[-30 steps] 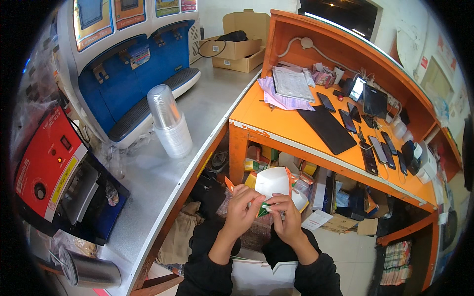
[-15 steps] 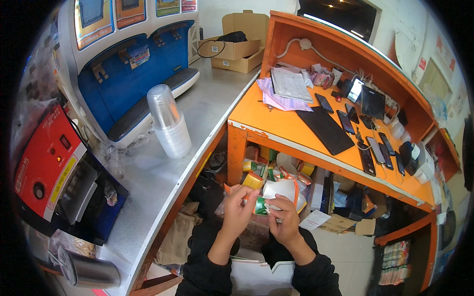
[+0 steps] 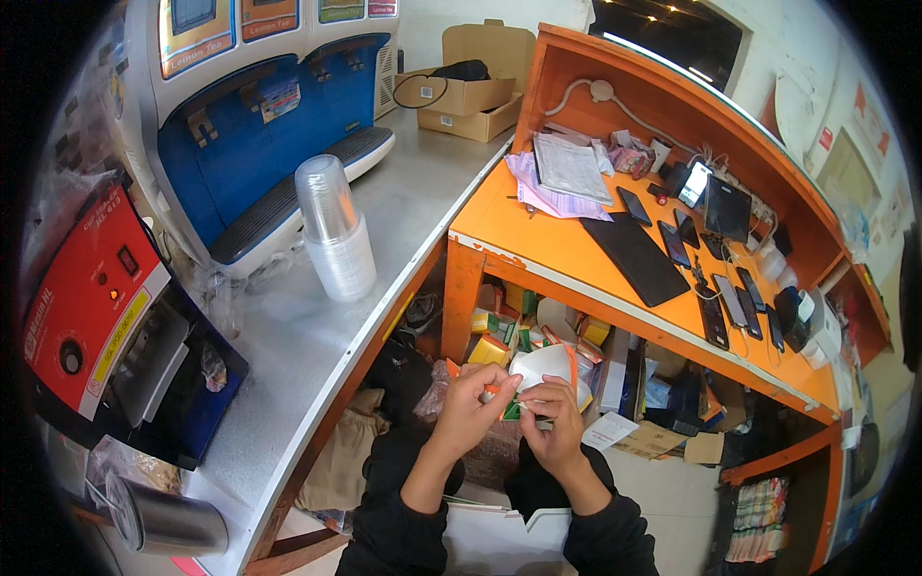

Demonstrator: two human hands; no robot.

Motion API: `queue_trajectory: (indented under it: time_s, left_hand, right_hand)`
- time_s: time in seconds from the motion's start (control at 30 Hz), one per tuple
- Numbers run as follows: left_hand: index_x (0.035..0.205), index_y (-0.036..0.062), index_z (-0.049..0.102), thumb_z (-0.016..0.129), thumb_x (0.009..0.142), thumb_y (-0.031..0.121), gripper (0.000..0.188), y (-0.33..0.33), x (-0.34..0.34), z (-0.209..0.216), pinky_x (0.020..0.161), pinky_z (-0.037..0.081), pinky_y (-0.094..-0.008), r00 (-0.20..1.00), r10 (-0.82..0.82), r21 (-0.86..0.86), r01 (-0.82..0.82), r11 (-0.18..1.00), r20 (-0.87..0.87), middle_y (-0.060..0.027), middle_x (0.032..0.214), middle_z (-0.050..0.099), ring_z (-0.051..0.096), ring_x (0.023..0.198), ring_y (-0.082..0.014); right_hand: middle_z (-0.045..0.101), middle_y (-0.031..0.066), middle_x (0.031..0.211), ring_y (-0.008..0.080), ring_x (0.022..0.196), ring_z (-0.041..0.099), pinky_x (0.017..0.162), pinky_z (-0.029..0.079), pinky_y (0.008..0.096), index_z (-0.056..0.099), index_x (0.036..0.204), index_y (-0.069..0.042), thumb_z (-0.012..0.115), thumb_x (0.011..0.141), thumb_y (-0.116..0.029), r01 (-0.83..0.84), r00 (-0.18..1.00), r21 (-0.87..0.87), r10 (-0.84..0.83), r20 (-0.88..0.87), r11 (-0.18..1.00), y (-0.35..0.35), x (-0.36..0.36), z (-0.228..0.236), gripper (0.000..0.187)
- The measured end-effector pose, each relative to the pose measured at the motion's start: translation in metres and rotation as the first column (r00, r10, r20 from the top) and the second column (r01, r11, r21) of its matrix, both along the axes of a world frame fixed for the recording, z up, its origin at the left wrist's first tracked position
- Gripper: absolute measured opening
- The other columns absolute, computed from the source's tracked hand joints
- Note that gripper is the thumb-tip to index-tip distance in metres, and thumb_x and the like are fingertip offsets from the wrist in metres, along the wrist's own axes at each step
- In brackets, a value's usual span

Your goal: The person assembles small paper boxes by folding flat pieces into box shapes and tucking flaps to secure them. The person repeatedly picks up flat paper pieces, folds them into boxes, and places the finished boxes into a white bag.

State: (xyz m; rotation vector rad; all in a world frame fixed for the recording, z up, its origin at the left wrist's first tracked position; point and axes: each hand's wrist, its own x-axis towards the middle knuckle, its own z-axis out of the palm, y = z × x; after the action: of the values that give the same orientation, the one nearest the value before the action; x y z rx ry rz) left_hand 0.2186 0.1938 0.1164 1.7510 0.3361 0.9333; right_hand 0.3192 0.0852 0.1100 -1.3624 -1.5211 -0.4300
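Observation:
Between my two hands is a partly folded card carton [image 3: 540, 367], white inside with orange and green printing outside. My left hand [image 3: 469, 411] is closed on its left side, thumb and fingers pinching the edge. At its right side my right hand [image 3: 552, 422] also pinches the card, fingertips close to the left hand's. Both hands hide much of the carton's lower part. A white open box or stack of card [image 3: 504, 542] is below my hands, between the dark sleeves.
Left, a metal counter [image 3: 288, 384] carries stacked plastic cups [image 3: 338, 245], a drink dispenser [image 3: 274, 144], a red cup-sealing machine [image 3: 106, 307] and a metal canister [image 3: 168, 518]. Several phones lie on the orange desk [image 3: 547, 240]. Underneath are jumbled cartons [image 3: 492, 350].
My fingertips have shifted slightly on the carton, and less of its green patch shows between them. The whole view has moved a little.

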Motion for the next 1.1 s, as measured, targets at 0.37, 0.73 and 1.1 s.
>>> queue_trajectory:
  time_s: [0.37, 0.73, 1.1]
  left_hand:
    - [0.071, 0.0040, 0.059, 0.066, 0.081, 0.014, 0.015, -0.003, -0.002, 0.004, 0.064, 0.037, -0.0290, 0.996, 0.034, 0.065, -0.039, 0.997, 0.076, -0.0038, 0.065, 0.055, 0.048, 0.071, -0.0182]
    - [0.069, 0.0060, 0.059, 0.070, 0.076, 0.012, 0.015, 0.000, -0.001, 0.003, 0.071, 0.035, -0.0296, 0.978, 0.022, 0.159, -0.055, 0.986, 0.206, -0.0021, 0.061, 0.053, 0.047, 0.057, -0.0157]
    - [0.069, 0.0065, 0.058, 0.070, 0.076, 0.012, 0.015, 0.000, 0.000, 0.002, 0.073, 0.035, -0.0297, 0.986, -0.020, 0.165, -0.007, 0.986, 0.166, -0.0025, 0.061, 0.053, 0.048, 0.059, -0.0162]
  right_hand:
    - [0.060, 0.0119, 0.098, 0.0296, 0.088, 0.060, 0.087, 0.048, 0.0440, 0.049, 0.096, -0.004, 0.066, 0.069, 0.009, 0.006, 1.000, 0.057, -0.005, -0.020, 0.998, -0.001, -0.004, -0.007, 0.035]
    - [0.062, 0.0135, 0.091, 0.0272, 0.084, 0.062, 0.082, 0.050, 0.0433, 0.051, 0.088, -0.003, 0.068, 0.069, 0.007, -0.022, 0.997, 0.043, 0.025, -0.067, 0.999, -0.004, -0.005, 0.000, 0.028]
    - [0.063, 0.0111, 0.092, 0.0281, 0.085, 0.062, 0.078, 0.051, 0.0379, 0.055, 0.084, -0.003, 0.073, 0.064, 0.004, -0.068, 0.996, 0.009, 0.068, -0.049, 0.998, -0.009, 0.001, 0.007, 0.028]
